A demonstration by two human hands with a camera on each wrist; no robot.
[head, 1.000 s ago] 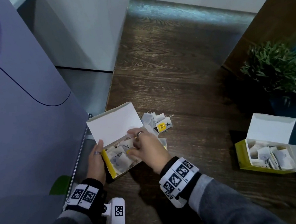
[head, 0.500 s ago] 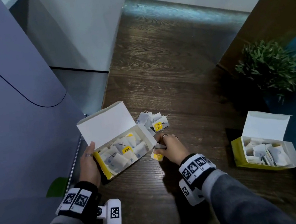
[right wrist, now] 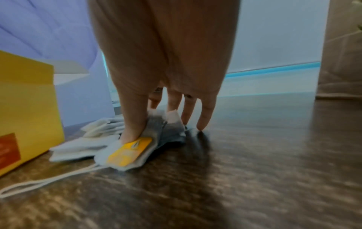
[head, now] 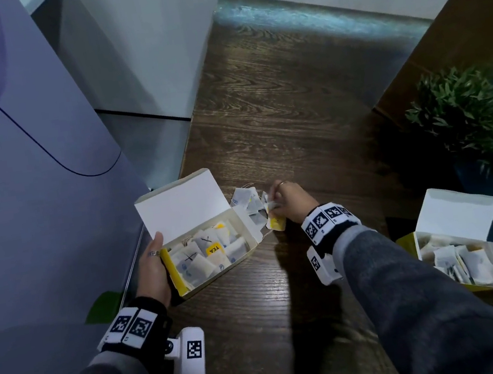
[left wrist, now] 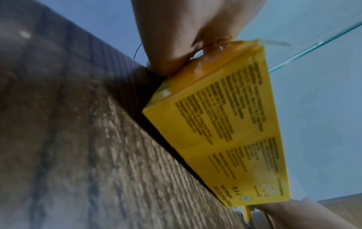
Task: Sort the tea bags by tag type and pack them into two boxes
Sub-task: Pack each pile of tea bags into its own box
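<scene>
An open yellow tea box [head: 175, 271] with a raised white lid sits at the table's left edge, filled with several tea bags, some marked with an X, one with a yellow TEA tag. My left hand [head: 152, 268] grips its left end; the left wrist view shows the box's printed side [left wrist: 225, 124]. A small pile of loose tea bags [head: 248, 200] lies just right of the box. My right hand [head: 285, 202] is on that pile, thumb and fingers pinching a tea bag with a yellow tag [right wrist: 129, 151]. A second open yellow box [head: 455, 256] with tea bags stands far right.
A dark wooden table [head: 290, 102] runs away from me. A potted green plant [head: 464, 114] stands at the right. A pale wall panel [head: 30, 152] borders the table's left edge. Tea bag strings [right wrist: 49, 181] trail on the wood beside the left box.
My right hand left the inside of the left box, moved right and back to the loose pile, and now pinches a yellow-tagged tea bag. My left hand still holds the box.
</scene>
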